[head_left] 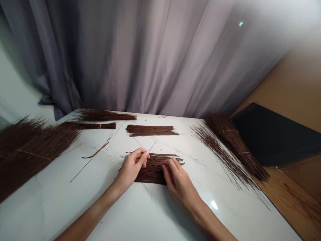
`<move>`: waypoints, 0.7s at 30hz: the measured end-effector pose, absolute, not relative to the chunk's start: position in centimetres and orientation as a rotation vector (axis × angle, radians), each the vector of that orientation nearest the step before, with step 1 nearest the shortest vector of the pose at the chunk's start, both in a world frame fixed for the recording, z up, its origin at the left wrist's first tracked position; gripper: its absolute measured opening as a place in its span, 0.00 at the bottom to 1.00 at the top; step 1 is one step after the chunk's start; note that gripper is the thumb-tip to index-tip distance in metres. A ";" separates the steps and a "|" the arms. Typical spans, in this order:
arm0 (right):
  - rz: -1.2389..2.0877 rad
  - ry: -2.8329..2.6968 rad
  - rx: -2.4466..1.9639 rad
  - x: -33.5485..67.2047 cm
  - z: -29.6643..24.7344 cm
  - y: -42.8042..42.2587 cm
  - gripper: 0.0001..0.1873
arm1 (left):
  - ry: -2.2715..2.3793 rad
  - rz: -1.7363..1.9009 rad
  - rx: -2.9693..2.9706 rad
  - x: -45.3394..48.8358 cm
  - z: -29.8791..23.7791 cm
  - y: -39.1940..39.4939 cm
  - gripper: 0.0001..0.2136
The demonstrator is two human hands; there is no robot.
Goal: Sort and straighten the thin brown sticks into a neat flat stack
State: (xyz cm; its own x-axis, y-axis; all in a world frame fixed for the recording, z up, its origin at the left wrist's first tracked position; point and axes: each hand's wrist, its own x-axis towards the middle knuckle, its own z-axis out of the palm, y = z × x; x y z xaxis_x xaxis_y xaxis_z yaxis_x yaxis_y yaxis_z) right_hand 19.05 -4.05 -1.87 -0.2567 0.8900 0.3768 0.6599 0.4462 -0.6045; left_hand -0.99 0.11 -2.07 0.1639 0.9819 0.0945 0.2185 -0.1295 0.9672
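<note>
While your left hand (pixel 132 164) pinches a thin brown stick (pixel 152 146) between thumb and fingers, your right hand (pixel 178 177) has its fingertips drawn together; whether they grip anything, I cannot tell. Beneath both hands, the near stack (pixel 152 175) lies on your white bench (pixel 140 214), with the far stack (pixel 151 130) behind it and loose sticks (pixel 224 154) to your right.

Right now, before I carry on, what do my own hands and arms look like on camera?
Your left hand and right hand are bare, with no gloves and no rings visible. The left forearm and right forearm look slender, with no sleeve, watch or bracelet in view.
</note>
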 end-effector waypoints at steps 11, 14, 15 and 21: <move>0.422 -1.996 -1.240 19.3 -1.9 -3.8 0.08 | 1.202 1.055 1.510 -0.9 -1.8 0.0 0.17; 0.431 -1.974 -1.228 19.4 -2.0 -3.7 0.08 | 1.181 1.062 1.515 -0.9 -1.6 0.0 0.17; 0.432 -1.974 -1.222 19.4 -1.9 -3.7 0.08 | 1.177 1.059 1.518 -0.9 -1.6 0.0 0.16; 0.439 -1.981 -1.207 19.3 -1.7 -3.7 0.08 | 1.161 1.048 1.483 -1.0 -1.9 0.2 0.15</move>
